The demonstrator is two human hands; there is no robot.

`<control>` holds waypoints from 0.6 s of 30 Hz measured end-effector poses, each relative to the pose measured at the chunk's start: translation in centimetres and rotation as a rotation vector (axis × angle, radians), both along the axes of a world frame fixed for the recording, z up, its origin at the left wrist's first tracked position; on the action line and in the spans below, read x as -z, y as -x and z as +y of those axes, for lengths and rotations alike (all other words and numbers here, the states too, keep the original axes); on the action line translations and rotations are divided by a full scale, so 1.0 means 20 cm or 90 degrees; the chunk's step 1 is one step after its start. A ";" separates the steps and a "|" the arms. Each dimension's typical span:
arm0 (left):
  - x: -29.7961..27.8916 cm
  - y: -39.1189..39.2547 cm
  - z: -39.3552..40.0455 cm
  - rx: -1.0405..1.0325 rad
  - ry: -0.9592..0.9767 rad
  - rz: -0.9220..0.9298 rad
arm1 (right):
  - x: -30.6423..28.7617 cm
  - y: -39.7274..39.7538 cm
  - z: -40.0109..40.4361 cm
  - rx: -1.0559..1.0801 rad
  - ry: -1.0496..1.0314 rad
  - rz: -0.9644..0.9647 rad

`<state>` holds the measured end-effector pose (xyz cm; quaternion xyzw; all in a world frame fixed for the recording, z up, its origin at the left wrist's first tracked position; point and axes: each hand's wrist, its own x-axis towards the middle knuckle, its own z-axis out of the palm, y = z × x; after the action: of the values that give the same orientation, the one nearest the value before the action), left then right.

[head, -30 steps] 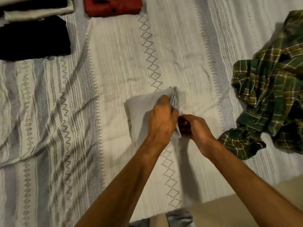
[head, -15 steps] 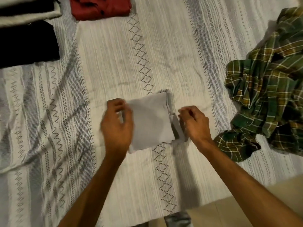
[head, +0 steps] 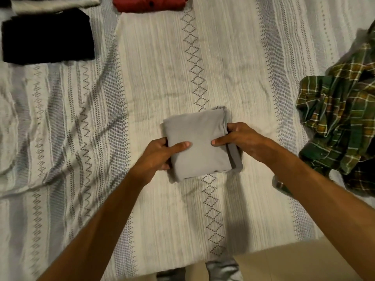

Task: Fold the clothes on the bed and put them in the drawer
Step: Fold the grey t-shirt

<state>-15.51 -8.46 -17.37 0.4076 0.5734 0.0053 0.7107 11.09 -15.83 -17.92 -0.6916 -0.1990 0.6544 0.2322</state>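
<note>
A folded grey cloth (head: 197, 142) lies near the middle of the bed (head: 154, 78). The left hand (head: 157, 157) grips its left edge, thumb on top and fingers tucked underneath; the right hand (head: 241, 142) grips the right edge the same way. A crumpled green plaid shirt (head: 341, 122) sits at the right (still unfolded). Folded black (head: 47, 36), white (head: 52, 5) and red (head: 150, 4) clothes lie along the far side.

Both hands (head: 157, 154) now gripping grey bundle (head: 197, 142)
</note>
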 end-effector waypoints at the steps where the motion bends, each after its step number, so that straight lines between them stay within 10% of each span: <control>1: -0.02 0.00 0.01 0.000 0.001 -0.009 | 0.00 0.00 0.00 0.002 0.000 0.010; 8: -0.29 0.00 0.19 0.051 -0.218 0.038 | -0.07 0.16 -0.01 0.099 -0.031 0.011; 18: -0.68 -0.05 0.01 0.349 -0.918 0.344 | -0.15 0.33 -0.17 0.302 0.024 0.230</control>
<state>-14.43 -8.30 -3.82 0.8774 0.4609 0.1004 0.0870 4.58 -19.17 -14.87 -0.5952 0.0253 0.6980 0.3974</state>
